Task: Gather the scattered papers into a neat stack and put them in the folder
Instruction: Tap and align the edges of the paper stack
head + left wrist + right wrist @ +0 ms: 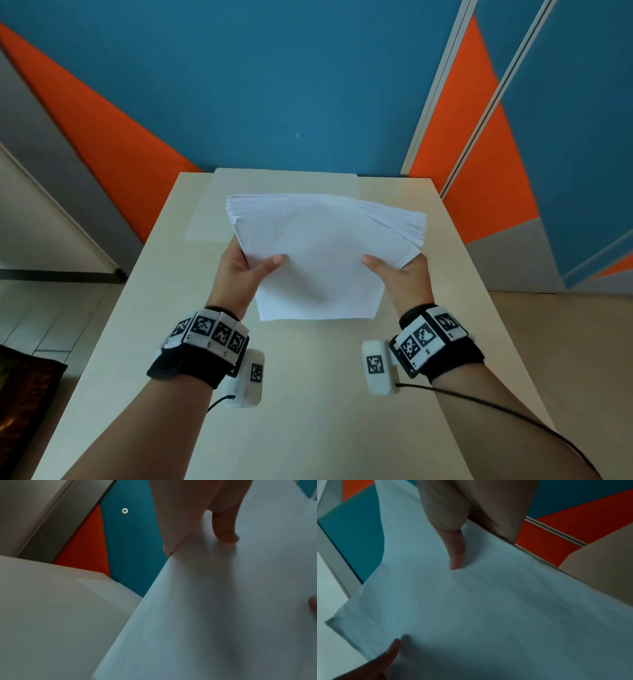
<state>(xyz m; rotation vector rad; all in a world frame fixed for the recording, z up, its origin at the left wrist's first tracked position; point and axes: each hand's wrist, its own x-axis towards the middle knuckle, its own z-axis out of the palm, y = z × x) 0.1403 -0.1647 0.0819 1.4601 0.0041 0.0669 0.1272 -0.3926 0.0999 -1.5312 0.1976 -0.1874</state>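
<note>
Left hand (245, 270) and right hand (394, 274) pinch the papers (318, 253) at frame centre. The fanned upper-right edges could slip, missing the folder (205, 219).

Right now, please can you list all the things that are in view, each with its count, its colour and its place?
papers: one stack, white, held above the table, far edges fanned unevenly
folder: one, pale cream, lying flat at the far end of the table, partly hidden by the papers
table: one, light beige, below the hands
wall: teal with orange and grey panels, behind the table
wristbands: two, black with white square markers, one on each wrist
left hand: grips the papers' left edge, thumb on top
right hand: grips the papers' right edge, thumb on top
</note>
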